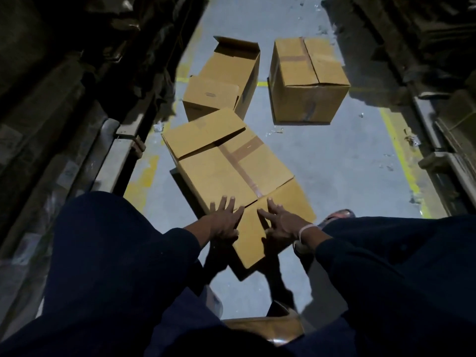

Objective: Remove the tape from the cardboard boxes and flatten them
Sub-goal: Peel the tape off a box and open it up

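The nearest cardboard box lies on the grey floor before us, its long axis running from near right to far left. It is brown, with tape crossing its top and its far flap lifted. Our left hand and right hand press its near end, fingers straight and spread.

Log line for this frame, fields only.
hands: left and right flat on near box | tape: on | far boxes: two
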A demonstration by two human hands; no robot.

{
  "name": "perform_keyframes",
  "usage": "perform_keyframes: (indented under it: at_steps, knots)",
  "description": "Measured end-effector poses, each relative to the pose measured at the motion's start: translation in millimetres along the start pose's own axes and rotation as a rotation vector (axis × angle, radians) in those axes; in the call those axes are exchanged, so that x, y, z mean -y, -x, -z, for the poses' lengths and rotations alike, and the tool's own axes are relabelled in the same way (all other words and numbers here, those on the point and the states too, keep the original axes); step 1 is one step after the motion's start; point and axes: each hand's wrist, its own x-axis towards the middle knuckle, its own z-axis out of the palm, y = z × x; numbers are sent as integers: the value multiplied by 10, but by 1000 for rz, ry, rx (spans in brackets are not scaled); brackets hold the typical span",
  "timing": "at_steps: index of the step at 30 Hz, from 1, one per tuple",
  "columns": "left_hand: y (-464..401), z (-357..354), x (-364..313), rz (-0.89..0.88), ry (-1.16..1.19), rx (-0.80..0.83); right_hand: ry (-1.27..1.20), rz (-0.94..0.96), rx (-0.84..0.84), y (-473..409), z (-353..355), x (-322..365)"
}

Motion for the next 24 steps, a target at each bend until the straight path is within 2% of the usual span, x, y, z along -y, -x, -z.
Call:
perform_keyframes:
  at_steps: [3, 8, 12, 15, 17, 21, 24]
  knots:
    - [-88, -87, 20, 83, 114, -20, -35, 0, 12, -108, -118, -9]
    - [-234, -170, 80, 341, 518, -199, 64, 72, -82, -152, -295, -96]
    - [-291, -162, 176, 423, 825, -347, 105, 101, -198, -169, -354, -157]
    - [-287, -94, 179, 460, 943, -369, 72, 123, -306, -173, -318, -93]
    - [-309, -71, 165, 454, 979, -336, 77, 61, -376, -159, -215, 24]
    - [-334, -59, 44, 365, 997, -306, -85, -31, -553, -211, -28, 156]
    - [-333, -91, -50, 192, 1034, -211, -140, -76, -566, -237, 46, 196]
